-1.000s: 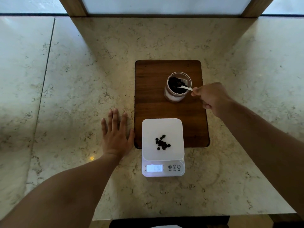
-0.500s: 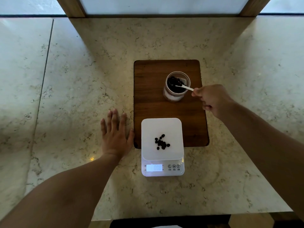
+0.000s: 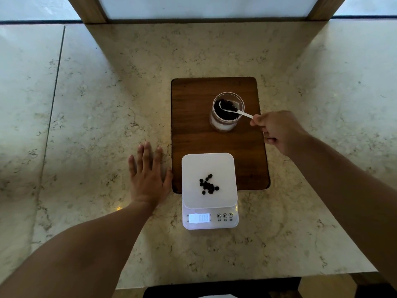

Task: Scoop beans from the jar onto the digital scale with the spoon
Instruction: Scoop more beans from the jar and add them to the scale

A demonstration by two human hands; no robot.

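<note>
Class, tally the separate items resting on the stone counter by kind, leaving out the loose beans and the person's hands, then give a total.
Wooden board: 1
Glass jar: 1
White spoon: 1
Digital scale: 1
Total: 4

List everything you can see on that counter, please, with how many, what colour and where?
counter: one, pale marble, under everything
board: one, dark brown wood, centre
jar: one, clear glass, upright on the board's far right part
spoon: one, white, bowl loaded with beans over the jar mouth
scale: one, white, overlapping the board's near edge, display lit
beans on the scale: small cluster, dark, mid-platform
left hand: flat on the counter, beside the board
right hand: pinching the spoon handle
</note>
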